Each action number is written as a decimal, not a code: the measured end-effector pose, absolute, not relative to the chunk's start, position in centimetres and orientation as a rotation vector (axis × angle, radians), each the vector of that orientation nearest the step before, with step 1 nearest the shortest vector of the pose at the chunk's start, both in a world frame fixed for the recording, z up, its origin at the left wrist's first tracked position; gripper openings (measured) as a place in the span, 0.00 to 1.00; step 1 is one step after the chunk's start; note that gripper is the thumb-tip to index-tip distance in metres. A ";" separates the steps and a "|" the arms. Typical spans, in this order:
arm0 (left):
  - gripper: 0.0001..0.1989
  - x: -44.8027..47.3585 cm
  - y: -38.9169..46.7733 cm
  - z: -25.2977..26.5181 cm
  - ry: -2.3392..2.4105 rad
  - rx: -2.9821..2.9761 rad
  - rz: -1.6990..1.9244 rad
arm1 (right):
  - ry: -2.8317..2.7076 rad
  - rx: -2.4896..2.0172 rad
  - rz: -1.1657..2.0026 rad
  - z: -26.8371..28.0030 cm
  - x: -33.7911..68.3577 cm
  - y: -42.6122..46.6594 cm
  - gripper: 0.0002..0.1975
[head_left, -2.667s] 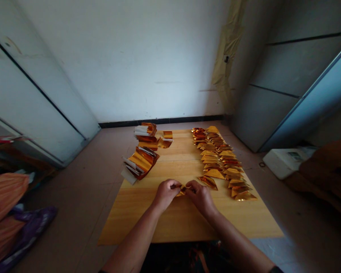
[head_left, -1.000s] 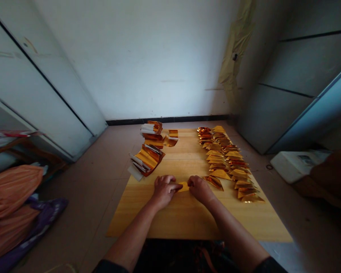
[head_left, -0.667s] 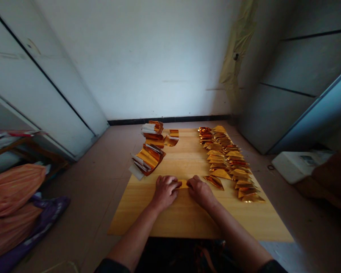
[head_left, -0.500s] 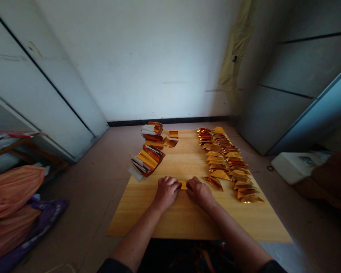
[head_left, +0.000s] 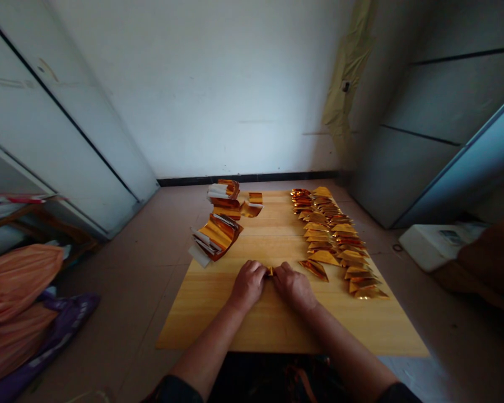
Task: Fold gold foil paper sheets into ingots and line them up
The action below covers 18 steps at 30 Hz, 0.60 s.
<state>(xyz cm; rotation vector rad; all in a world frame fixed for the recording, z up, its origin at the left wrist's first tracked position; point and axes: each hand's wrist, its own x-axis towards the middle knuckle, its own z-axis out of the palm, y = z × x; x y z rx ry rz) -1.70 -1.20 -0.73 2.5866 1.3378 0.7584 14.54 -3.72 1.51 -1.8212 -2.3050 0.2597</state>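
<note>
A small piece of gold foil paper [head_left: 270, 271] is pinched between my two hands, low over the middle of the wooden board [head_left: 273, 324]. My left hand [head_left: 250, 284] is closed on its left end, and my right hand [head_left: 293, 284] grips the right end. Only a narrow strip of the paper shows between the fingers; the rest is hidden. Just right of my right hand lies one folded gold paper piece [head_left: 314, 269]. Ahead of my left hand sits a curled stack of gold foil sheets [head_left: 220, 232] with white backs.
Rows of folded gold papers [head_left: 334, 229] line the board's right side. Another sheet stack [head_left: 224, 191] and loose gold sheets [head_left: 252, 209] lie at the far left. Cabinets [head_left: 420, 134] flank both sides. Orange cloth [head_left: 21, 280] is at left, a white box [head_left: 430, 240] at right.
The paper between my hands has been folded or rolled narrower, so a thinner strip shows. My hands have drawn slightly closer together. The stacks and folded rows lie as before.
</note>
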 end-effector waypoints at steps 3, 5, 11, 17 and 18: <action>0.11 -1.7 -1.1 -1.0 1.333 2.593 0.808 | -2.290 -1.833 0.250 1.7 14.5 -3.9 0.09; 0.09 -1.7 -1.1 -1.1 1.332 2.624 0.837 | -2.273 -1.850 0.221 1.8 14.4 -3.9 0.10; 0.09 -1.7 -1.1 -1.4 1.345 2.703 0.874 | -2.249 -1.868 0.140 1.4 14.0 -3.8 0.11; 0.10 -1.8 -1.3 -1.3 1.412 2.611 0.817 | -2.274 -1.885 0.098 1.2 14.4 -3.5 0.09; 0.10 -1.8 -1.3 -1.3 1.413 2.598 0.815 | -2.258 -1.896 0.104 1.1 14.5 -3.4 0.10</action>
